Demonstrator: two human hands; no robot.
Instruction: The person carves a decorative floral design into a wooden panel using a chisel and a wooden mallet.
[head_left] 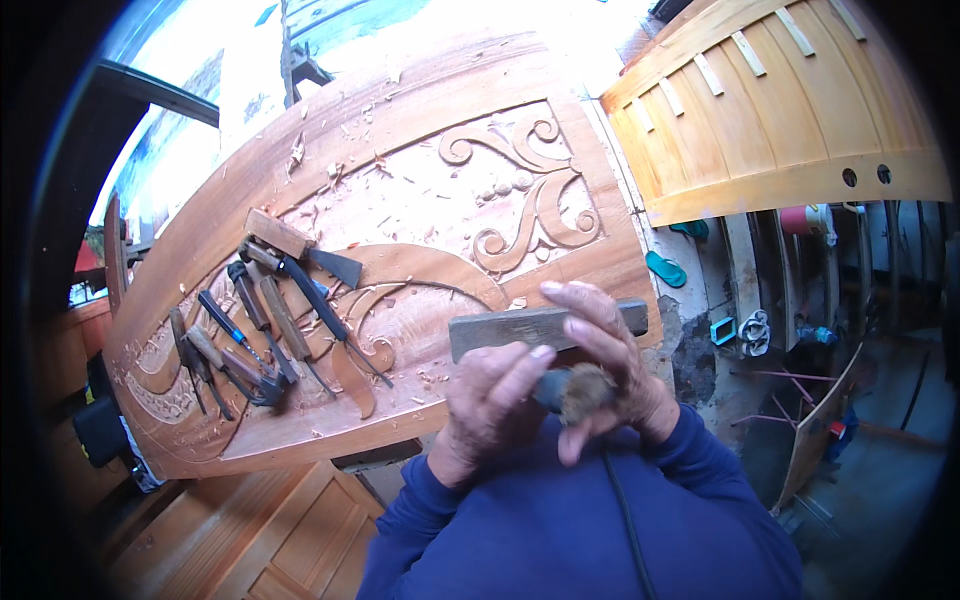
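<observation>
handled tool: between the two hands, rounded worn butt (587, 393) toward the camera; long axis seen nearly end-on, so its heading is a judgement, roughly toward 10 to 11 o'clock.
right hand (620, 368): nearer the handle, at about 2 o'clock of it; appears to clasp it, thumb beneath, fingers stretched out over the grey bar.
left hand (492, 400): at 9 o'clock of the tool, thumb and fingers bent toward its dark collar (549, 390); cannot tell whether this grip bears on it.
grey bar (500, 330): at 12 o'clock from the butt, on the near part of the carved panel (618, 245); long axis about 9 to 3 o'clock, crossways to the handle.
other hand tools (312, 302): heaped on the panel at 9 to 10 o'clock, well apart from both hands.
hidden: working end of the held tool; part of the bar, under the right fingers.
hard to read: tool-to-bar contact; panel's pale far side, washed out by glare.
</observation>
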